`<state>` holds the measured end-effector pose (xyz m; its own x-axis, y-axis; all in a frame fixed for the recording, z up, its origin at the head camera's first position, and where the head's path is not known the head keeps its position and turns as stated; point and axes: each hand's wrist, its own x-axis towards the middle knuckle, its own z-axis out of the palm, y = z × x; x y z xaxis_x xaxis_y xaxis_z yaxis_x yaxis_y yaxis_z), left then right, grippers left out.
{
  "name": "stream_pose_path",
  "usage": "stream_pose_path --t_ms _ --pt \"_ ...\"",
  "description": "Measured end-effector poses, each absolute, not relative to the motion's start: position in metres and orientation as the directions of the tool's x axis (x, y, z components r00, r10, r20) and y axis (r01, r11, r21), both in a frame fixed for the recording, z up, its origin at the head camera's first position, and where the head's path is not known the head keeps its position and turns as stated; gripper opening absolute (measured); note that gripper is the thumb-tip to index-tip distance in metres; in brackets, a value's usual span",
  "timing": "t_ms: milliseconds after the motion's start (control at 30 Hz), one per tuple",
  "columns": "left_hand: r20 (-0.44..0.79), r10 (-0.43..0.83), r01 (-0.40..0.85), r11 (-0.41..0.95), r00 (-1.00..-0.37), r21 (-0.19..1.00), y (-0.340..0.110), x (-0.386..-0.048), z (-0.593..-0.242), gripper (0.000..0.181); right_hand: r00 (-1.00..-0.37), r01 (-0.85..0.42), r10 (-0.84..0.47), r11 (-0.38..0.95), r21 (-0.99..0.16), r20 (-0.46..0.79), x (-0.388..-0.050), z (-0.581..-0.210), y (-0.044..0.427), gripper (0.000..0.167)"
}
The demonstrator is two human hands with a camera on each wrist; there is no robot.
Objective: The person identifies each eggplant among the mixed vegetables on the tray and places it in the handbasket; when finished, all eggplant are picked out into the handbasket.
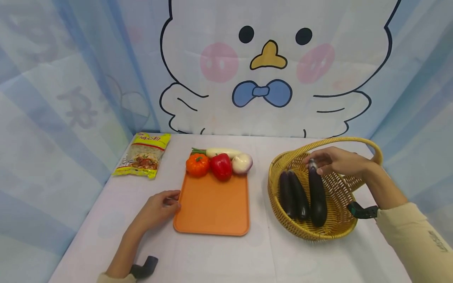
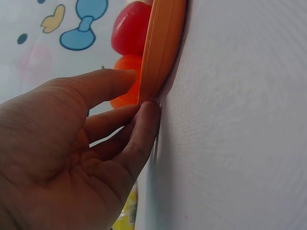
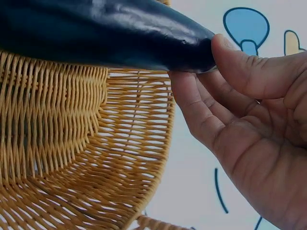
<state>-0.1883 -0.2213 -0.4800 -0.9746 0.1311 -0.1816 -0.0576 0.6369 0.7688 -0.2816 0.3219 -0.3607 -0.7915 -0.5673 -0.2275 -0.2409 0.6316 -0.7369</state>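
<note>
In the head view, my right hand (image 1: 337, 160) pinches the stem end of a dark purple eggplant (image 1: 317, 198) between thumb and fingers. This eggplant leans inside a yellow woven basket (image 1: 348, 226), beside two more eggplants (image 1: 293, 196). The right wrist view shows the thumb and fingertips on the tapered end of the eggplant (image 3: 120, 33). On the other side, my left hand (image 1: 159, 208) rests by the left edge of an orange tray (image 1: 212, 208). Up close, its relaxed fingertips touch the tray's rim (image 2: 163, 48), with the thumb above it.
At the tray's far end lie an orange pumpkin-like vegetable (image 1: 197, 165), a red bell pepper (image 1: 221, 167), a purple-white onion or turnip (image 1: 242, 163) and a white radish (image 1: 223, 152). A yellow food packet (image 1: 144, 155) lies back left. The basket's handle (image 1: 339, 139) arches over the right forearm.
</note>
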Motion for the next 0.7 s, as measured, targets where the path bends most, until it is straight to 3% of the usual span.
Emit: stream_pose_path --t_ms 700 --pt "-0.188 0.122 -0.070 0.631 -0.975 0.773 -0.223 -0.189 -0.483 0.049 -0.794 -0.084 -0.508 0.636 -0.767 -0.335 -0.307 -0.399 0.318 0.042"
